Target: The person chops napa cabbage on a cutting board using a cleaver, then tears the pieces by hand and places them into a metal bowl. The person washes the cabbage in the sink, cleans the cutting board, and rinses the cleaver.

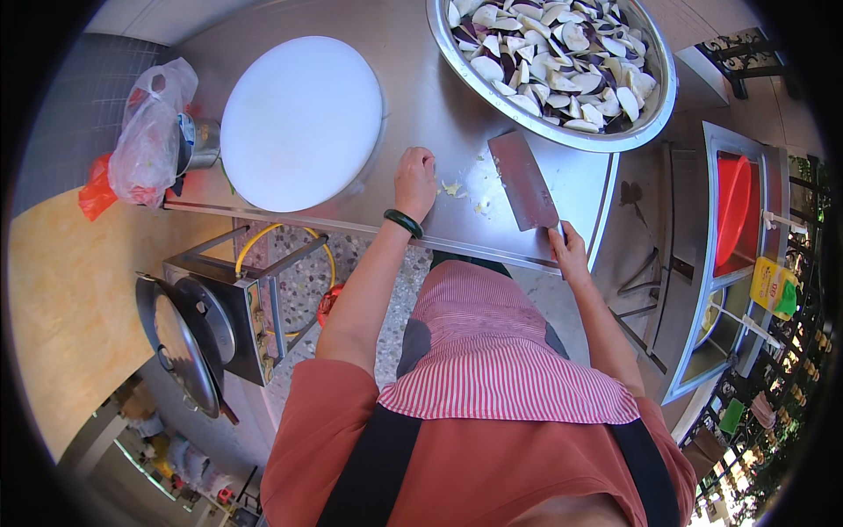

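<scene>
My right hand [569, 251] grips the handle of a Chinese cleaver [523, 181], whose broad blade is over the steel table [369, 211] with pale bits stuck to it. My left hand [415, 179], with a dark green bangle above the wrist, is at the table's front part. Its fingers are curled, and whatever the palm may hold is hidden. Between hand and blade lie small yellowish scraps [452, 190]. Beyond the cleaver, a large metal basin [546, 128] is heaped with cut eggplant pieces [560, 59]. To the left is a round white cutting board [303, 122].
Plastic bags [148, 145] and a metal container [203, 143] crowd the table's left end. Below left stands a gas stove [253, 329] with a lidded wok [184, 356] and a yellow hose [247, 244]. At right, a steel sink [708, 290] holds a red basin [731, 211].
</scene>
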The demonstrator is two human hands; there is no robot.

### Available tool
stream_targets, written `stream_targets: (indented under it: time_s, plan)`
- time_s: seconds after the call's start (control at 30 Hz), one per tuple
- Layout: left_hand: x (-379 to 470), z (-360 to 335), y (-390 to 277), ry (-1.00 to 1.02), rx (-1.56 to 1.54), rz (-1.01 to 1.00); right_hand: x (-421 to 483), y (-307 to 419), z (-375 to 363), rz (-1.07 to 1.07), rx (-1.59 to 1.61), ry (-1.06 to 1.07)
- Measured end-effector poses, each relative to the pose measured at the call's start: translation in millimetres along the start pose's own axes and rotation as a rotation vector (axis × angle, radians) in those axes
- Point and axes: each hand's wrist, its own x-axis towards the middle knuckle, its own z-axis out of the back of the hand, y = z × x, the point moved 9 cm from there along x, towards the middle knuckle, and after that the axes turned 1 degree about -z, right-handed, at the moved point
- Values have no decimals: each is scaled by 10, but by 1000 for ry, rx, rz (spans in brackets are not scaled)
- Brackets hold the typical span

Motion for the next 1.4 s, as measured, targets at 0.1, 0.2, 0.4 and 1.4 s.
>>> stream_targets:
  time_s: [0.1,0.2,0.4,1.4]
  plan:
    - [-573,180,15,-15,52,61,-66,-285,-57,-192,-79,69]
    - [-834,156,-172,29,310,-39,-31,-167,-72,-2,-150,16]
    - [-1334,-103,-221,189,550,184,-149,-92,-213,-22,-383,70]
    - [-1603,-180,-692,-53,137,-55,-423,-196,162,-209,96,250]
